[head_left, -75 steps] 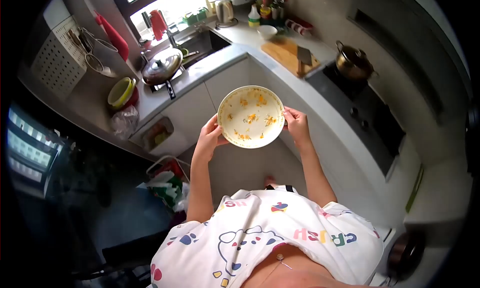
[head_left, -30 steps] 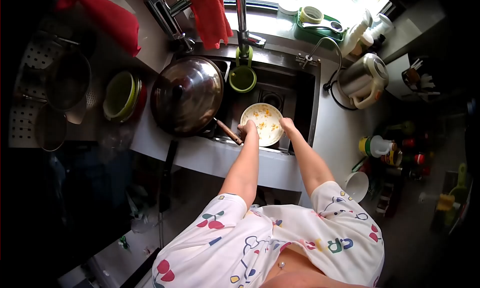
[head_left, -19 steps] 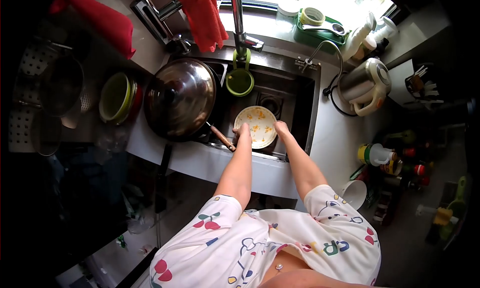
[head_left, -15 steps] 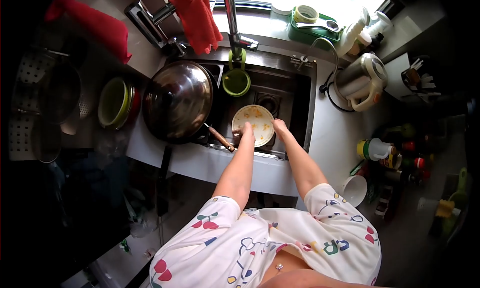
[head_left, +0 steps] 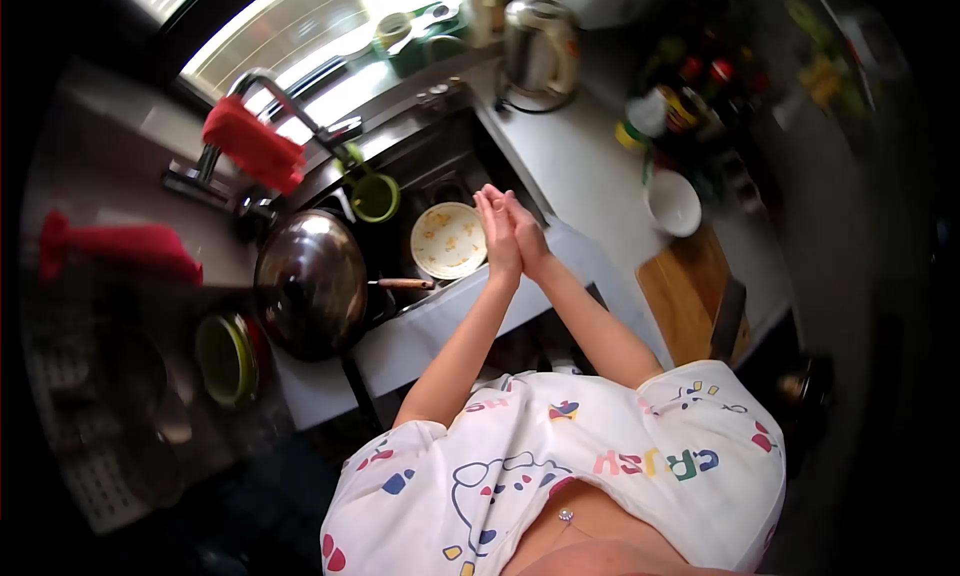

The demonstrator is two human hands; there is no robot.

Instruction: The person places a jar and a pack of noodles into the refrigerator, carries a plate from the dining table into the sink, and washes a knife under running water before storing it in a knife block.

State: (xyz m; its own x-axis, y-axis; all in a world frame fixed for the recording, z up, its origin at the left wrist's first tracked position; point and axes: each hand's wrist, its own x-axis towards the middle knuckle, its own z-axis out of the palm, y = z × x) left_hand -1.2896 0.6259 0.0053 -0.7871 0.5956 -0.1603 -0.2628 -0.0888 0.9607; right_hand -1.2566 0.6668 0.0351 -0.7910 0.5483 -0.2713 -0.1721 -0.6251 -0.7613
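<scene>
My left hand [head_left: 499, 238] and my right hand [head_left: 527, 232] are pressed palm to palm over the right side of the sink [head_left: 487, 163]. Their fingers are stretched out and nothing shows between them. Just left of them, in the sink, rests a white dish [head_left: 448, 241] with orange-yellow patches; whether these are a pattern or food scraps I cannot tell. A green cup-like container [head_left: 376, 198] hangs below the faucet [head_left: 285, 101], behind the dish. To the left stands a wok with a domed, shiny lid [head_left: 312, 281], its wooden handle [head_left: 405, 284] pointing toward the dish.
An electric kettle [head_left: 538, 51] stands on the counter behind the sink's right end. A white bowl [head_left: 673, 203] and a wooden cutting board [head_left: 685, 291] lie to the right, near several bottles. A red cloth [head_left: 250, 148] drapes over the faucet. Green bowls [head_left: 222, 359] are at left.
Both hands have left the dish and come together to its right. The dish stays in the sink. My view has turned toward the right, bringing the cutting board into sight.
</scene>
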